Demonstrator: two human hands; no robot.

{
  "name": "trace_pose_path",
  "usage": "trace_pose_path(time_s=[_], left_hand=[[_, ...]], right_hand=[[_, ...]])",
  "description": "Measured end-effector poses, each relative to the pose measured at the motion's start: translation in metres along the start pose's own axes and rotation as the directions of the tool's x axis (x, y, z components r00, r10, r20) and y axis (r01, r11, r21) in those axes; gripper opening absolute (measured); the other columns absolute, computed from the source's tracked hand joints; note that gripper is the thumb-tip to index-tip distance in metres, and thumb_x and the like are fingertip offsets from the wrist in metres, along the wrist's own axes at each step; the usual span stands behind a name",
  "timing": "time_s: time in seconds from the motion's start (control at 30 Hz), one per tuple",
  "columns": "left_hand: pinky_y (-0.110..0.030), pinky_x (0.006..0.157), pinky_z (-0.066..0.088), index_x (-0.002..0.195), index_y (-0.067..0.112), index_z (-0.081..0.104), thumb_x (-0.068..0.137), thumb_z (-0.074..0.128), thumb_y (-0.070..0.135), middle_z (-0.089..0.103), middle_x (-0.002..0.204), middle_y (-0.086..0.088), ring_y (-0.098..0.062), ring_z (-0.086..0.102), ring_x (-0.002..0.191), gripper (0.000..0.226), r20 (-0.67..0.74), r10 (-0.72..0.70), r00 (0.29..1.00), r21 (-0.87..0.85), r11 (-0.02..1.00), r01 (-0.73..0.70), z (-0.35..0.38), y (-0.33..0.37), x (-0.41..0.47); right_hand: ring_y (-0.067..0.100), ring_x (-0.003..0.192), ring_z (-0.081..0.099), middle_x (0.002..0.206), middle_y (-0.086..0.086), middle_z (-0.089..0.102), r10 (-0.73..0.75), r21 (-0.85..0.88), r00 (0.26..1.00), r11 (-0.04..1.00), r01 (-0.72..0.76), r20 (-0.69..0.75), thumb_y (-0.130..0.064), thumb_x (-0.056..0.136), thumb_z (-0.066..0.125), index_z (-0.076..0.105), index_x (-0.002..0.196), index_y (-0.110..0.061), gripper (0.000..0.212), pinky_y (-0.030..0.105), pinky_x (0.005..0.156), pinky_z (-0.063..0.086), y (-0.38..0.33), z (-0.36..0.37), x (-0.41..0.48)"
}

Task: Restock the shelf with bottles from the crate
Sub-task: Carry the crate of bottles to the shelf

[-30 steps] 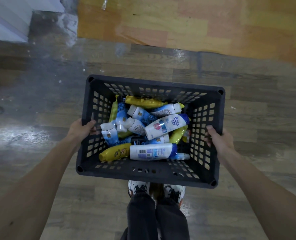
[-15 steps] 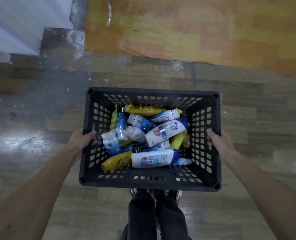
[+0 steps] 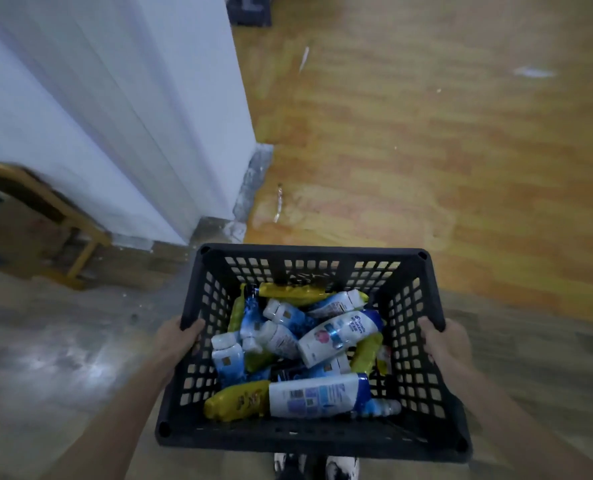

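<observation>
I hold the crate of bottles off the floor, left hand and right hand fingers clamped on its side rims.

Between the left hand and the right hand, the crate was matt black plastic, its walls pierced in a grid. The bottles inside were smooth, slightly glossy plastic. Left of the left hand, the grey plank floor carried a glossy sheen. Beyond both hands, the orange floor looked like worn wood.
</observation>
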State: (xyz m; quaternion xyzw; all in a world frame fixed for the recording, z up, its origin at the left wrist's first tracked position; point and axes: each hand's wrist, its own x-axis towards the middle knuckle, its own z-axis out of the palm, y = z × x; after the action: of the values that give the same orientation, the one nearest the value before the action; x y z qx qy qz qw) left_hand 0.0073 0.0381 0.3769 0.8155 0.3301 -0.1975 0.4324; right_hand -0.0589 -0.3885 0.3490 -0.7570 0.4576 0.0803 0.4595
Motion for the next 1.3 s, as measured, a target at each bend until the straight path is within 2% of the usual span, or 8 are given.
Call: trace_pose_path(time_s=[0.23, 0.37, 0.57, 0.8, 0.97, 1.1, 1.23, 1.3], left_hand=[[-0.033, 0.061, 0.047, 0.082, 0.0, 0.066, 0.085, 0.069, 0.023, 0.062, 0.066, -0.014, -0.024, 0.055, 0.054, 0.023, -0.145, 0.112, 0.983, -0.123, 0.984, -0.13, -0.121, 0.1, -0.104], [-0.032, 0.054, 0.047, 0.084, -0.002, 0.065, 0.079, 0.075, 0.021, 0.06, 0.063, -0.013, -0.024, 0.053, 0.05, 0.025, -0.256, 0.112, 0.96, -0.129, 0.98, -0.148, -0.176, 0.136, -0.156], [-0.029, 0.05, 0.046, 0.086, -0.004, 0.067, 0.073, 0.078, 0.014, 0.062, 0.068, -0.016, -0.026, 0.056, 0.053, 0.025, -0.364, 0.081, 0.928, -0.19, 0.969, -0.159, -0.232, 0.155, -0.217], [-0.032, 0.06, 0.051, 0.082, 0.0, 0.067, 0.069, 0.08, 0.029, 0.063, 0.069, -0.013, -0.028, 0.062, 0.066, 0.034, -0.432, -0.064, 0.899, -0.314, 0.946, -0.084, -0.265, 0.125, -0.249], [-0.033, 0.055, 0.047, 0.093, -0.006, 0.065, 0.06, 0.078, 0.031, 0.06, 0.064, -0.017, -0.027, 0.055, 0.052, 0.051, -0.4, -0.199, 0.895, -0.444, 0.896, 0.001, -0.278, 0.041, -0.227], [-0.03, 0.051, 0.045, 0.085, -0.006, 0.061, 0.073, 0.075, 0.021, 0.059, 0.065, -0.017, -0.027, 0.053, 0.053, 0.032, -0.406, -0.317, 0.857, -0.535, 0.843, 0.058, -0.276, 0.014, -0.281], [-0.029, 0.05, 0.043, 0.089, -0.008, 0.063, 0.075, 0.073, 0.016, 0.055, 0.061, -0.016, -0.025, 0.049, 0.048, 0.029, -0.456, -0.4, 0.795, -0.555, 0.826, 0.098, -0.287, -0.017, -0.307], [-0.027, 0.048, 0.042, 0.085, -0.007, 0.061, 0.079, 0.069, 0.012, 0.054, 0.062, -0.015, -0.024, 0.048, 0.047, 0.021, -0.474, -0.441, 0.762, -0.563, 0.817, 0.123, -0.29, -0.03, -0.323]], right_hand=[[0.02, 0.046, 0.042, 0.056, 0.005, 0.046, -0.259, -0.055, 0.966, 0.965, 0.257, -0.026, -0.027, 0.1, 0.052, 0.055, 0.077, -0.003, 0.034, 0.027, 0.044, 0.033, -0.16, -0.076, -0.089], [0.024, 0.051, 0.049, 0.063, 0.008, 0.052, -0.358, -0.057, 0.932, 0.933, 0.355, -0.054, -0.024, 0.098, 0.055, 0.057, 0.091, -0.001, 0.023, 0.027, 0.044, 0.037, -0.232, -0.103, -0.135], [0.028, 0.056, 0.053, 0.067, 0.011, 0.056, -0.441, -0.07, 0.897, 0.895, 0.44, 0.003, -0.024, 0.096, 0.056, 0.059, 0.09, -0.001, 0.024, 0.031, 0.05, 0.042, -0.298, -0.121, -0.175], [0.028, 0.053, 0.051, 0.06, 0.01, 0.052, -0.53, -0.055, 0.837, 0.839, 0.541, 0.14, -0.021, 0.094, 0.056, 0.058, 0.078, 0.0, 0.026, 0.033, 0.051, 0.038, -0.334, -0.113, -0.195], [0.026, 0.052, 0.048, 0.061, 0.012, 0.051, -0.599, -0.036, 0.746, 0.772, 0.634, 0.292, -0.016, 0.095, 0.054, 0.056, 0.073, -0.001, 0.027, 0.03, 0.051, 0.031, -0.343, -0.088, -0.213], [0.025, 0.052, 0.047, 0.062, 0.012, 0.05, -0.591, -0.082, 0.704, 0.74, 0.667, 0.393, -0.018, 0.095, 0.054, 0.058, 0.076, 0.0, 0.026, 0.03, 0.049, 0.032, -0.341, -0.056, -0.237], [0.022, 0.045, 0.037, 0.051, 0.006, 0.04, -0.586, -0.086, 0.659, 0.713, 0.696, 0.471, -0.013, 0.094, 0.055, 0.046, 0.06, -0.008, 0.035, 0.027, 0.047, 0.025, -0.336, -0.017, -0.261], [0.023, 0.047, 0.042, 0.052, 0.007, 0.043, -0.575, -0.093, 0.639, 0.702, 0.706, 0.511, -0.012, 0.093, 0.056, 0.05, 0.062, -0.005, 0.032, 0.03, 0.049, 0.03, -0.334, 0.0, -0.279]])
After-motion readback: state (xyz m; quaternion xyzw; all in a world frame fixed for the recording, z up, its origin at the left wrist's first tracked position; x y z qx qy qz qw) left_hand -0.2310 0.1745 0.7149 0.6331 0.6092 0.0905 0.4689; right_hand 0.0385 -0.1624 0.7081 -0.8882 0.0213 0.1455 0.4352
